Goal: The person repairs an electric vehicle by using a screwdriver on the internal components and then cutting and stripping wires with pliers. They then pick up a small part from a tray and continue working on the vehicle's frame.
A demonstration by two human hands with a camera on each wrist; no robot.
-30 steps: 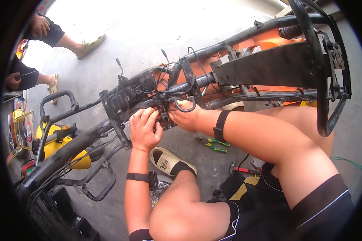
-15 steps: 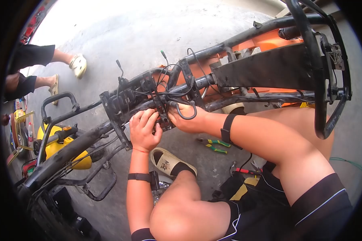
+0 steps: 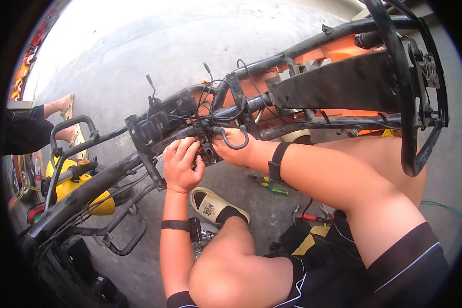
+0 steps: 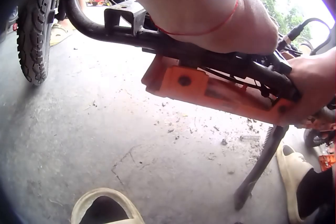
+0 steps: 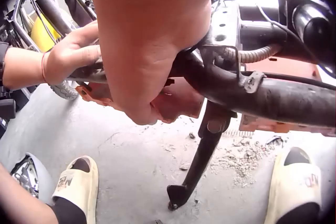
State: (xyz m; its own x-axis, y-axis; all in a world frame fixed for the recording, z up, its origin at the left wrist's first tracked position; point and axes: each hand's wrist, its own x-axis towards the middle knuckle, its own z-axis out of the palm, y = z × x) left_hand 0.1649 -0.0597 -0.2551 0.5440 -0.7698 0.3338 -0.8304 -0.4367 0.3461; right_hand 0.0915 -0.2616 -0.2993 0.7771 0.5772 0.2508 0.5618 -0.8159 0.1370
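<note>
In the head view a bare black vehicle frame (image 3: 82,191) crosses in front of me, with orange panels (image 4: 181,85) underneath. My left hand (image 3: 181,167), with a red string at its wrist, lies over the frame's near side, fingers bent and thumb close to them. Just right of it my right hand (image 3: 231,156) reaches into the same spot beside a dark bracket, under a looped black cable (image 3: 235,148). Both hands' fingertips are hidden by the frame, so I cannot tell what they hold. Thin wires with a connector (image 3: 206,67) stick up behind the hands.
On the floor lie green-handled pliers (image 3: 272,186) and a red-handled tool (image 3: 313,218). A kickstand (image 5: 197,171) reaches down below the frame, near a loose spring (image 4: 250,138). A yellow machine (image 3: 69,179) stands at left; another person's clogs (image 3: 79,141) show there.
The other person at the left has shifted: the forward foot has drawn back toward the view's left edge. My hands stay at nearly the same spot on the frame.
</note>
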